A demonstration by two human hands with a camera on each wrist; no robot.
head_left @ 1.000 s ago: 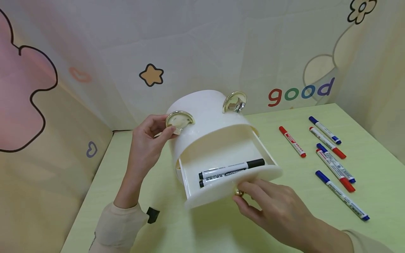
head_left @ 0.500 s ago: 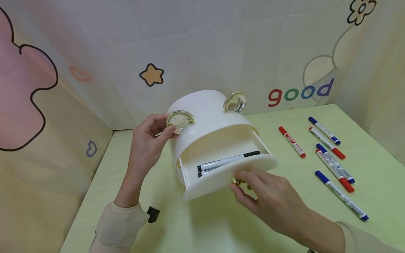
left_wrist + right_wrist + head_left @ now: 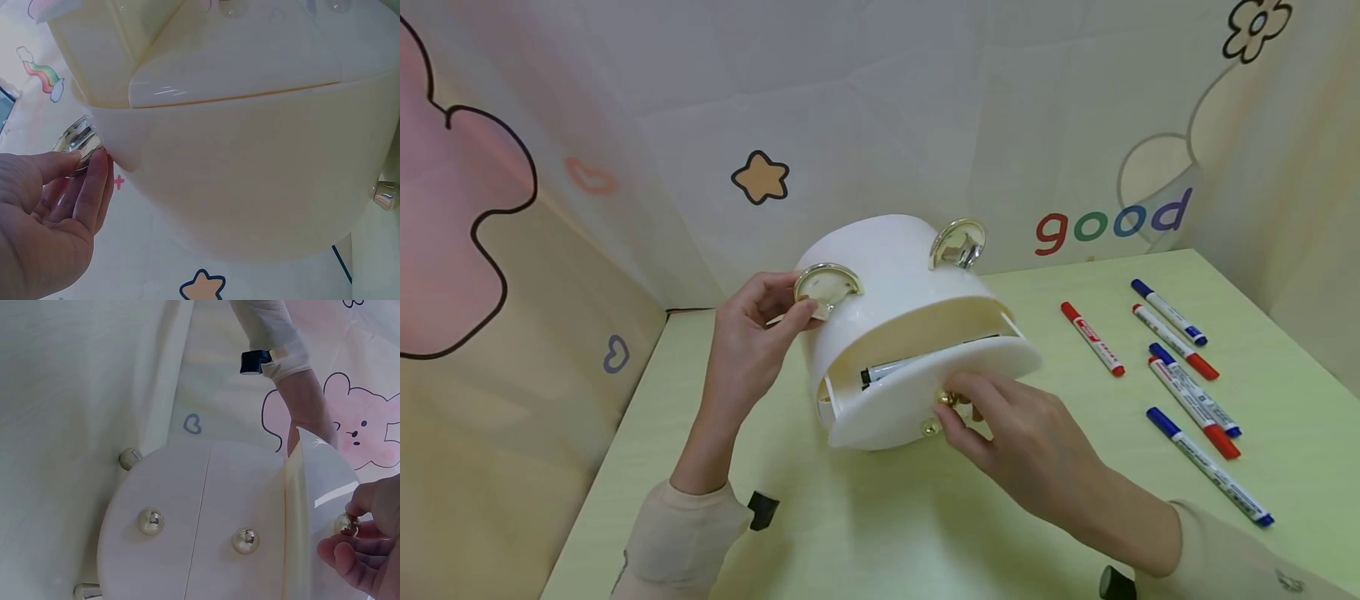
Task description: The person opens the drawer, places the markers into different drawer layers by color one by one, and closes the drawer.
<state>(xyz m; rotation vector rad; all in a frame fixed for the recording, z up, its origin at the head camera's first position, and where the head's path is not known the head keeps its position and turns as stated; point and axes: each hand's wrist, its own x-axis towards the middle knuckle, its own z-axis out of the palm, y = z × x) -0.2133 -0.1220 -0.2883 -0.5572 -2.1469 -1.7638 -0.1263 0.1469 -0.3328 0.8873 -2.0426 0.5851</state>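
A white rounded drawer box (image 3: 880,254) with two gold ears stands mid-table. My left hand (image 3: 747,337) pinches its left ear (image 3: 829,285) between thumb and fingers; the left wrist view shows the same hold on the gold ear (image 3: 78,139). My right hand (image 3: 1037,454) pinches the gold knob (image 3: 947,397) of the top drawer (image 3: 880,417), which sticks partway out. Behind the drawer front, markers (image 3: 883,371) with black ends show only in part. In the right wrist view, two lower drawers carry a gold knob (image 3: 245,540) and another gold knob (image 3: 151,521), both untouched.
On the right of the green table (image 3: 1000,542) lie several red and blue markers, among them a lone red marker (image 3: 1093,339) and a blue marker (image 3: 1210,467) nearest me. A patterned cloth (image 3: 880,100) hangs behind and at the sides.
My right hand has pushed the top drawer inward, away from me, so less of the markers inside shows. A lower knob has come into view. My left hand stays on the ear.
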